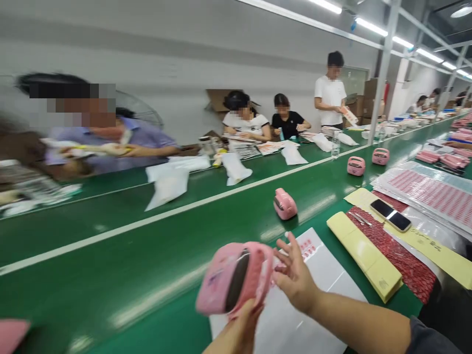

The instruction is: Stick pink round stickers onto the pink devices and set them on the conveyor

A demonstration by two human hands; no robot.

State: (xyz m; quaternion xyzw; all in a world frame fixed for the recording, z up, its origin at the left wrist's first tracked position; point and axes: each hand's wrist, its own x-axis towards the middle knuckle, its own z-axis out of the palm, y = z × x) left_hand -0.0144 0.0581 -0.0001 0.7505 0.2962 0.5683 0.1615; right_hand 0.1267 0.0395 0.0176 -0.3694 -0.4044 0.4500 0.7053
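Observation:
My left hand (245,319) grips a pink rounded plastic case (236,278) with a dark window strip along its side, held tilted above the bench. Beside it, my right hand (295,278) has its fingers apart, close to the case's right edge. Whether a small sticker sits at its fingertips is too blurred to tell. Under both hands lies a white sheet (317,305) with rows of small red-pink stickers (308,248) near its top.
Pink cases (285,204) stand along the green conveyor belt (177,231). To the right lie a folded yellow paper bundle (363,255), a phone (391,215), red patterned material (401,250) and sticker sheets (424,191). Several co-workers sit or stand across the belt near white bags (169,184).

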